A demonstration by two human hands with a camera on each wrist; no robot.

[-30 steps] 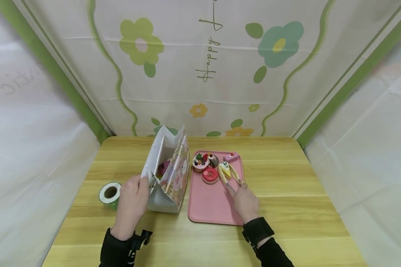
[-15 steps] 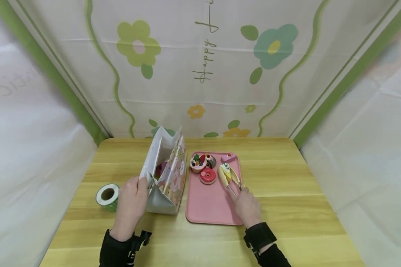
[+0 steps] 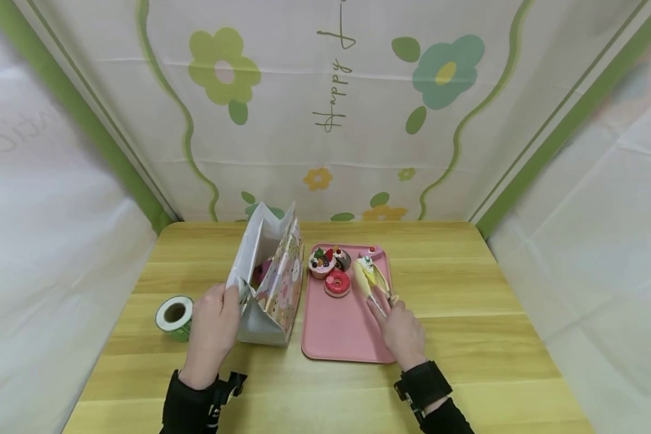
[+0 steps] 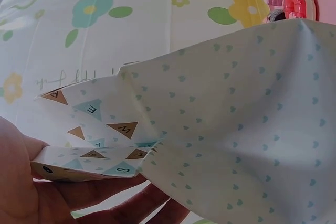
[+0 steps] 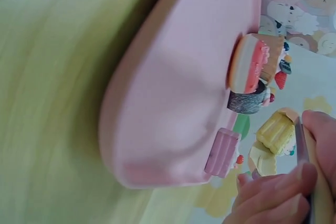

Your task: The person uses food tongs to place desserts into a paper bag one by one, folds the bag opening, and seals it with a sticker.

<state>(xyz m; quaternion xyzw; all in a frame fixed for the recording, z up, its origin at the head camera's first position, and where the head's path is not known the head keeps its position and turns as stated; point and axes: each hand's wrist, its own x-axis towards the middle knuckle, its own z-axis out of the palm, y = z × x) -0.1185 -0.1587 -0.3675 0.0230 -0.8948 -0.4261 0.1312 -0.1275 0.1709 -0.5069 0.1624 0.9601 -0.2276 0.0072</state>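
Observation:
My left hand (image 3: 214,322) pinches the near top edge of a paper gift bag (image 3: 287,283), its thumb inside and fingers outside in the left wrist view. The bag stands open-topped, with something purple-pink (image 3: 261,271) inside. In my right hand (image 3: 404,334) I hold tongs (image 3: 363,280) with pale, broad tips. A yellow toy cake slice (image 5: 275,132) with white topping is clamped between those tips, raised over the right side of a pink tray (image 3: 339,334). Beyond it on the tray lies a pink-purple cake slice (image 5: 222,151).
On the tray's far left sit a red-iced donut (image 3: 337,283), a fruit-topped cupcake (image 3: 321,265) and a dark little cake (image 5: 247,99). A green-and-white sticker roll (image 3: 175,316) stands left of the bag. A flowered cloth (image 3: 282,138) hangs behind the table.
The tongs have narrowed round the yellow cake slice and lifted it slightly, and my right hand has shifted a little rightward against the tray. My left hand keeps its hold on the bag.

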